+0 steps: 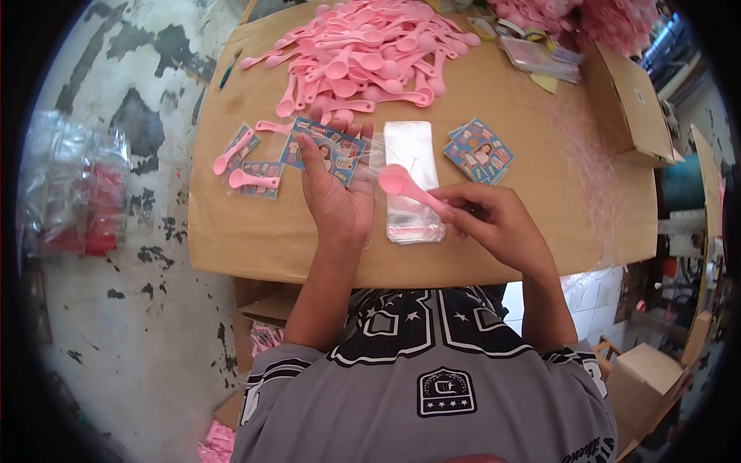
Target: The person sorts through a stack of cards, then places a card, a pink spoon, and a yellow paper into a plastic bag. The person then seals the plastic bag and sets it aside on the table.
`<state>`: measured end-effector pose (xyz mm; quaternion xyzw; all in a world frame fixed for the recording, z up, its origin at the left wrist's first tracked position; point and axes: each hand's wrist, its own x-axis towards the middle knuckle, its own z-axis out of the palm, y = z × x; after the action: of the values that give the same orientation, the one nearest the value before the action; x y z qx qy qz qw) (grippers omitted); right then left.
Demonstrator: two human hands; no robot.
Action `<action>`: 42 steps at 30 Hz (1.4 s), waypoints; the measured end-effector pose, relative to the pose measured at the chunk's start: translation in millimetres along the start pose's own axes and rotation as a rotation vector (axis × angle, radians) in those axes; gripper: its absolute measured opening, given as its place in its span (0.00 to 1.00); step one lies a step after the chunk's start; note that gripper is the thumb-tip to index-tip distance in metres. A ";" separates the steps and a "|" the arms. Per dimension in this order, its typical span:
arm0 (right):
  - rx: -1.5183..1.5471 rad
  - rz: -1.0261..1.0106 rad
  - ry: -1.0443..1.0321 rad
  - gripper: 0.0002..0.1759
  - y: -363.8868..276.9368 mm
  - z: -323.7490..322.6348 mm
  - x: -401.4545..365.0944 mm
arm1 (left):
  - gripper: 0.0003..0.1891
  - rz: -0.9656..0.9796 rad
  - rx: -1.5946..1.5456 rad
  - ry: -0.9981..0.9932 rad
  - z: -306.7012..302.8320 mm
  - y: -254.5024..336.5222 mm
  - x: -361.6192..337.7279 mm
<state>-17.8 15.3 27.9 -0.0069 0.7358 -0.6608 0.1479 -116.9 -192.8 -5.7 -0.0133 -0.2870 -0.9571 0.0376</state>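
My left hand (338, 193), palm up, holds a blue printed card (323, 151) under its thumb, with clear plastic beside it. In my right hand (494, 220) is a pink spoon (407, 187), gripped by its handle, its bowl pointing left towards the card. Beneath the spoon lies a stack of clear plastic bags (413, 147). Right of the bags rests a pile of blue cards (480, 152). Two cards with pink spoons on them (255, 180) lie left of my left hand, and another loose spoon (273, 127) is near them.
A large heap of pink spoons (363, 54) covers the back of the brown table (540, 231). A green pen (229, 69) lies at the left edge. At the right stand an open cardboard box (629, 108) and plastic packets (540, 60). Plastic-wrapped bundles (77, 185) sit at far left.
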 end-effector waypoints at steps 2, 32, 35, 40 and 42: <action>0.043 -0.053 0.045 0.19 3.5 4.1 1.2 | 0.29 -0.042 0.023 -0.026 4.6 -6.3 -5.6; -0.918 -0.836 0.323 0.26 -11.3 13.9 45.0 | 0.23 -0.639 -0.175 -0.135 18.1 1.7 -25.0; -0.736 -0.878 0.311 0.21 -19.9 17.3 44.7 | 0.28 -0.756 -0.105 -0.133 -2.8 -5.2 -24.5; -0.263 -0.559 0.302 0.27 -19.1 -1.7 28.3 | 0.33 -0.474 0.221 -0.134 -2.7 2.8 -23.0; -0.117 -0.418 0.267 0.33 -13.8 -5.6 24.6 | 0.33 -0.496 0.374 -0.346 10.4 14.0 -26.4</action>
<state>-45.2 13.9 36.7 -0.0801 0.7683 -0.6285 -0.0907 -89.5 -197.0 9.5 -0.0979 -0.4538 -0.8516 -0.2434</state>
